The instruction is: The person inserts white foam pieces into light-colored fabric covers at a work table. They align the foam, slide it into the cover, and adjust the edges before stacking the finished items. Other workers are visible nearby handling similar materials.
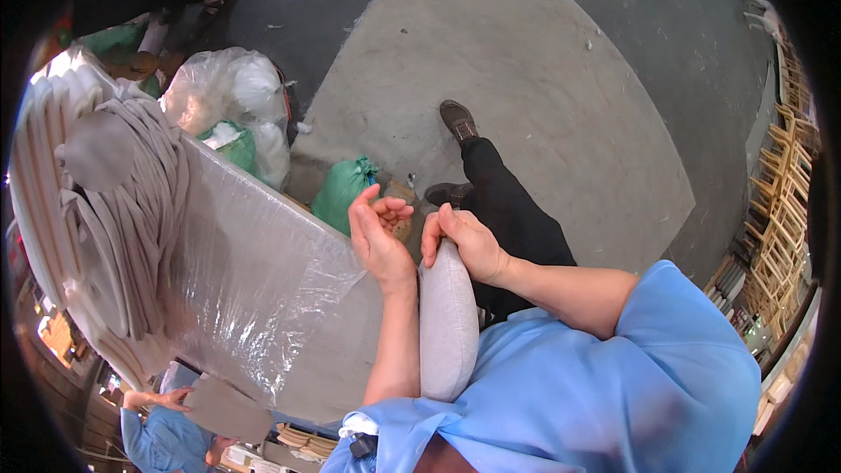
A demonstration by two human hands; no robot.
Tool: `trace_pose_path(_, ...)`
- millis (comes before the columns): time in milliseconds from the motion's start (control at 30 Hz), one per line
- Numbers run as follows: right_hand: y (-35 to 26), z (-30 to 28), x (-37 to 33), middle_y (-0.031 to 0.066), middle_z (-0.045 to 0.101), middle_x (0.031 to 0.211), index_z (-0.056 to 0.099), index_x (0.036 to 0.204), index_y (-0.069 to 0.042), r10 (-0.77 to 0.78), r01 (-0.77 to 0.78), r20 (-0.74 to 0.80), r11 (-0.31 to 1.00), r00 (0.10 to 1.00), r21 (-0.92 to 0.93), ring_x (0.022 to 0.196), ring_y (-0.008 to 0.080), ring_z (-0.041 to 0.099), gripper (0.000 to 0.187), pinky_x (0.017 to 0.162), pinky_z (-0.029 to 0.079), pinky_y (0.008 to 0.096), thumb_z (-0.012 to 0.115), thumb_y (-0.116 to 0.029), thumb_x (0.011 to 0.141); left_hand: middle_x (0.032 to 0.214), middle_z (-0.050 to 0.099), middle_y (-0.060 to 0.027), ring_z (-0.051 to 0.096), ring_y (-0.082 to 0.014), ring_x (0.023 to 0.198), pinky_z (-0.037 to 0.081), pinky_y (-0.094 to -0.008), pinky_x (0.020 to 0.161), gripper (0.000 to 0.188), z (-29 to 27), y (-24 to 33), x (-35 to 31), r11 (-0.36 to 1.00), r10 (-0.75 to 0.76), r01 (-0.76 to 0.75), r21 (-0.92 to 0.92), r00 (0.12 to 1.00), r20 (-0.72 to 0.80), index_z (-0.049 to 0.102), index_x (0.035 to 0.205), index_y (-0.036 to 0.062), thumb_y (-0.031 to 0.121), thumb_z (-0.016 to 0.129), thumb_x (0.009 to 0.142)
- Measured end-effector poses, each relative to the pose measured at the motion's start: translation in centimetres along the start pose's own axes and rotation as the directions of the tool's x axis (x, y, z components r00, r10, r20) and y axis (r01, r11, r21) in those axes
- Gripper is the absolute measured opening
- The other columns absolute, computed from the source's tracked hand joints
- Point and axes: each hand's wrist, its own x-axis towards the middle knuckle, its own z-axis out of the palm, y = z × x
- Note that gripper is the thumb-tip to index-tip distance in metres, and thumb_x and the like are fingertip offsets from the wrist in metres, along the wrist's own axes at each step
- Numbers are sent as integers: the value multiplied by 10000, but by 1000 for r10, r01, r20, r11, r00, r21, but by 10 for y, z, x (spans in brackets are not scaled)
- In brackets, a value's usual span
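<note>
A plump light grey cushion [448, 324] stands on its edge against my body, between my forearms. My right hand [469, 241] closes over its upper end, thumb and fingers curled on the fabric. To the left, my left hand [381, 232] is raised with its fingers loosely bent and the thumb apart, and nothing shows in it. My left forearm runs along the cushion's left side. Beside that arm is a table [254, 263] covered in shiny clear plastic film.
Grey fabric covers [144, 201] are heaped on the table's left end. Beyond it sit a green sack [344, 195] and clear plastic bags [236, 88]. Wooden frames [782, 201] line the right. A co-worker [162, 434] is at lower left; another person's leg [140, 2] shows at upper left.
</note>
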Motion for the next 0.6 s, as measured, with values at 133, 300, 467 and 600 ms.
trace_pose_path(133, 22, 1, 14, 87, 630, 648, 598, 722, -54, 227, -202, -65, 943, 972, 264, 591, 191, 625, 741, 606, 520, 322, 341, -632, 1109, 922, 686, -87, 666, -179, 818, 547, -324, 809, 500, 2, 1, 4, 1000, 2, -2, 4, 1000, -3, 602, 1285, 1, 424, 365, 1162)
trace_pose_path(300, 36, 1, 19, 92, 603, 615, 576, 717, -66, 217, -172, -91, 919, 972, 355, 517, 205, 599, 723, 536, 512, 339, 403, -669, 1075, 941, 691, -88, 671, -180, 856, 546, -328, 826, 478, 4, 3, 9, 999, 48, -48, -2, 998, 40, 609, 1274, -5, 398, 377, 1162)
trace_pose_path(467, 42, -2, 20, 93, 597, 619, 563, 730, -97, 276, -218, -93, 889, 957, 403, 522, 234, 602, 690, 535, 516, 371, 461, -705, 1039, 992, 694, -82, 665, -182, 931, 534, -335, 880, 402, -9, 34, -14, 963, 182, -207, 171, 971, 154, 648, 1219, 9, 334, 420, 1158)
trace_pose_path(600, 37, -12, 18, 64, 539, 624, 505, 733, -125, 260, -230, -31, 897, 965, 377, 599, 253, 581, 607, 640, 524, 410, 486, -631, 1068, 1068, 720, -83, 673, -194, 1020, 521, -360, 953, 204, -62, 49, -85, 839, 170, -356, 410, 889, 425, 690, 1167, 25, 174, 584, 1074)
